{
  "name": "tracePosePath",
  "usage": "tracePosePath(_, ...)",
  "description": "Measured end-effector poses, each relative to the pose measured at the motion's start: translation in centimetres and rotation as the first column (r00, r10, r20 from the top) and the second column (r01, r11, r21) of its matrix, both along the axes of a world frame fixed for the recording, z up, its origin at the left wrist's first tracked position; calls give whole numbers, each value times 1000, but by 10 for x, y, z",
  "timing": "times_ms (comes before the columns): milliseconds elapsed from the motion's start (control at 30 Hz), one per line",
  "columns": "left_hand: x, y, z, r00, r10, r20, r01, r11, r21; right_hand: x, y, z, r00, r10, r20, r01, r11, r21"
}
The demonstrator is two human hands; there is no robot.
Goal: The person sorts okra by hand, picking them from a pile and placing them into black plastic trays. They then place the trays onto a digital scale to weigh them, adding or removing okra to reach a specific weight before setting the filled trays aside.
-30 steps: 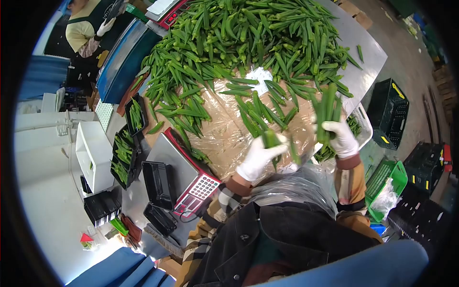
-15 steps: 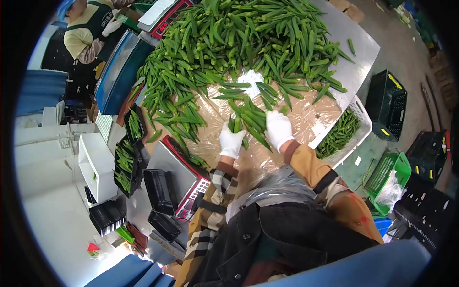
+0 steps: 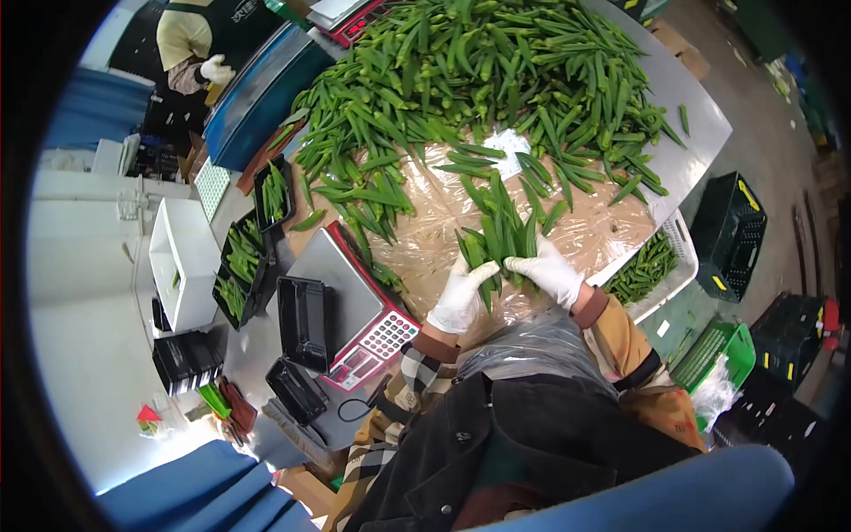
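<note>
Both hands wear white gloves and grip a bunch of okra pods [image 3: 503,226] between them, low over the plastic-covered brown board [image 3: 434,257]. My left hand [image 3: 458,297] closes around the left side of the bunch. On the other side, my right hand [image 3: 548,271] has its thumb and fingers pressed against the pods. A large okra heap [image 3: 479,80] spreads across the far part of the steel table [image 3: 700,133]. Loose pods and a white paper [image 3: 508,152] lie between the heap and my hands.
To the left, a black tray [image 3: 306,324] rests on a red-edged scale [image 3: 381,341]. Black trays of okra [image 3: 244,253] stand beyond it. A white crate of okra [image 3: 678,257] is at right, near a green basket [image 3: 718,355]. A gloved co-worker [image 3: 199,53] stands far left.
My hands have come closer together, gathering the okra into one fanned bunch between them. The whole view has shifted, and the co-worker's hand has moved lower.
</note>
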State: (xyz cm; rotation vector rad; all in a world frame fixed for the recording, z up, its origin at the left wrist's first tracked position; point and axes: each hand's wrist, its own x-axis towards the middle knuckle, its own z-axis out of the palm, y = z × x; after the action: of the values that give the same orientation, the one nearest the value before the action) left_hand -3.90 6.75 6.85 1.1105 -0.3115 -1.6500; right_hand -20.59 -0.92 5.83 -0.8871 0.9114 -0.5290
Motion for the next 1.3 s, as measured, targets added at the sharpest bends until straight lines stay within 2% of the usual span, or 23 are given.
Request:
tracePosePath(100,4,10,5,977,145,158,-117,978,-174,29,23,9,998,-37,57,38,999,-10)
tracePosePath(200,31,28,26,919,153,362,-69,969,-236,64,42,13,988,-11,155,27,994,-106)
tracePosePath(233,44,36,35,889,158,430,-46,965,-258,77,48,18,984,24,178,-13,998,-58)
tracePosePath(333,90,71,63,868,165,468,-81,977,-196,121,67,36,953,161,257,-188,978,85)
tracePosePath(433,142,102,102,800,149,580,-30,977,-210,183,97,59,935,187,302,-162,981,-107)
tracePosePath(467,158,113,102,767,140,626,-21,981,-194,205,111,59,952,140,272,-122,989,-82)
tracePosePath(500,172,123,108,734,128,667,-10,984,-177,209,110,73,926,183,329,-206,978,34)
tracePosePath(567,216,143,144,800,118,588,-45,990,-137,260,129,91,854,253,454,-261,964,-45)
tracePosePath(667,265,165,154,797,47,603,-87,996,37,306,152,94,909,365,203,-286,898,-334)
tracePosePath(767,289,180,137,809,-90,581,-49,974,220,298,140,104,818,558,139,-553,829,-78)
tracePosePath(800,301,191,114,753,-157,639,71,985,158,299,136,80,784,607,131,-601,794,-87)
tracePosePath(833,307,204,104,700,-132,702,66,991,120,306,133,33,688,646,331,-625,759,-183)
tracePosePath(867,308,215,101,647,-60,760,-32,994,106,276,120,60,705,511,492,-509,847,-152)
tracePosePath(900,309,224,99,584,10,811,-133,988,84,245,104,64,854,482,197,-461,876,-145)
tracePosePath(967,299,237,118,558,211,803,-332,943,-18,195,71,42,908,372,194,-365,928,-73)
tracePosePath(1000,313,256,106,456,246,855,-312,944,-106,167,54,2,954,301,-8,-285,894,-345)
tracePosePath(1033,302,263,118,481,317,817,-487,872,-51,139,43,-6,954,157,-255,-258,863,-434)
tracePosePath(1067,301,276,113,455,370,810,-562,825,-61,108,33,-26,936,38,-350,-215,849,-482)
tracePosePath(1100,302,292,105,424,419,803,-632,772,-68,82,29,-38,913,-132,-386,-168,741,-650)
tracePosePath(1133,300,306,95,423,478,770,-687,723,-71,59,27,-45,861,-190,-471,-183,749,-636)
tracePosePath(1167,298,321,82,417,535,735,-738,671,-70,38,28,-56,795,-308,-523,-255,613,-748)
tracePosePath(1233,286,338,64,382,599,704,-809,584,-58,14,36,-69,647,-276,-711,-358,713,-603)
tracePosePath(1300,271,341,54,379,620,687,-837,547,-31,9,44,-80,626,-304,-718,-430,634,-643)
